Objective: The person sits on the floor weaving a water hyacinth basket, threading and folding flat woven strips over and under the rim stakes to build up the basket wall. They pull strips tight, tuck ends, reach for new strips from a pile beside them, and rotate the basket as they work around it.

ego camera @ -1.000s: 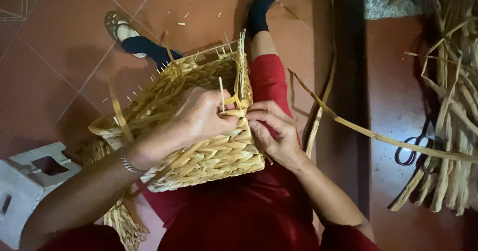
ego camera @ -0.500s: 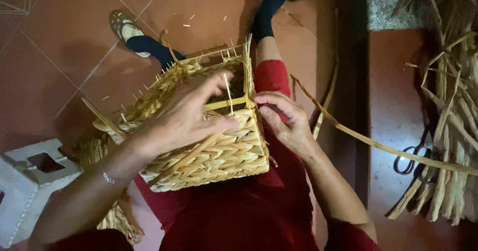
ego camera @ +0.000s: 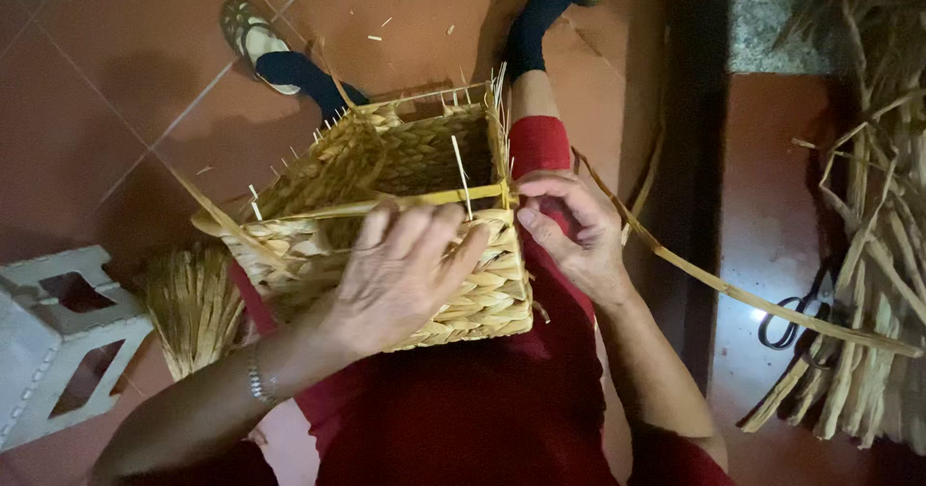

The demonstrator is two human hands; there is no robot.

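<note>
While it sits on the person's lap over red trousers, the woven basket [ego camera: 405, 216] shows as a square, open-topped box of pale gold braided straw, approx. finished on the walls but ragged at the rim, w/ thin stiff stakes sticking up all round the top edge. Near wall has thick plaited rows; inside is darker, same braid. A flat yellow strand [ego camera: 405, 202] runs along the top of the near wall to the right corner.

Left hand [ego camera: 395, 279] lies spread flat on the near wall, fingers open and reaching up to the rim, pressing rather than clasping. Right hand [ego camera: 569, 226] is at the right corner, thumb and fingertips pinched narrow on the strand end. A long loose strip [ego camera: 752, 298] trails from that corner out to the right across the floor.

Also: white plastic stool [ego camera: 58, 341] at lower left, bundle of straw [ego camera: 193, 303] just beside basket, scissors [ego camera: 796, 317] and a heap of raw straw [ego camera: 878, 216] at right, tiled floor [ego camera: 125, 81].
</note>
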